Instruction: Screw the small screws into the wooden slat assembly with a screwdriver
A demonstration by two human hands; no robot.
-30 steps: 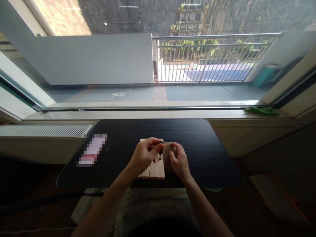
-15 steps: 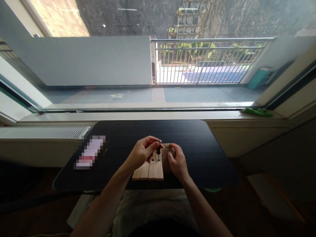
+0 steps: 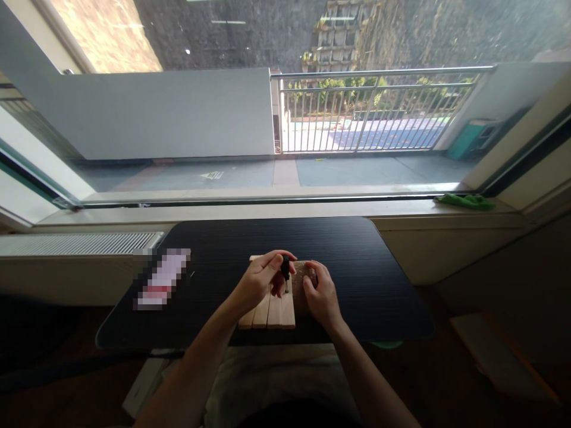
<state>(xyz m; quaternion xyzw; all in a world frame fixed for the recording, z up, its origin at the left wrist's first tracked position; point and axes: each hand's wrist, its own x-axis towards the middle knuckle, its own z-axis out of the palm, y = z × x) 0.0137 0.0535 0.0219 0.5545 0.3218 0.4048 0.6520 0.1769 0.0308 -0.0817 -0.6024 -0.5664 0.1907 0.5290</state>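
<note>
My left hand (image 3: 259,279) is closed around the black handle of a small screwdriver (image 3: 286,268). Its thin metal shaft points down at a panel of light wooden slats (image 3: 274,315), over the slat on the right. Whether the tip sits on a screw is too small to tell. Right beside the slats lies a brown speckled block (image 3: 301,291). My right hand (image 3: 323,294) curls over the block's right side, thumb and index finger on its top. Something dark shows between those fingers, too unclear to name.
The slats and block lie on a black table (image 3: 214,249) with rounded corners. A blurred pinkish item (image 3: 165,276) is on its left part. Beyond the table are a white radiator (image 3: 80,242), a window sill (image 3: 285,209) and a green cloth (image 3: 466,202).
My left hand and the screwdriver have shifted slightly, its fingers curling differently at the handle. My right hand stays on the block. The view has tilted a little.
</note>
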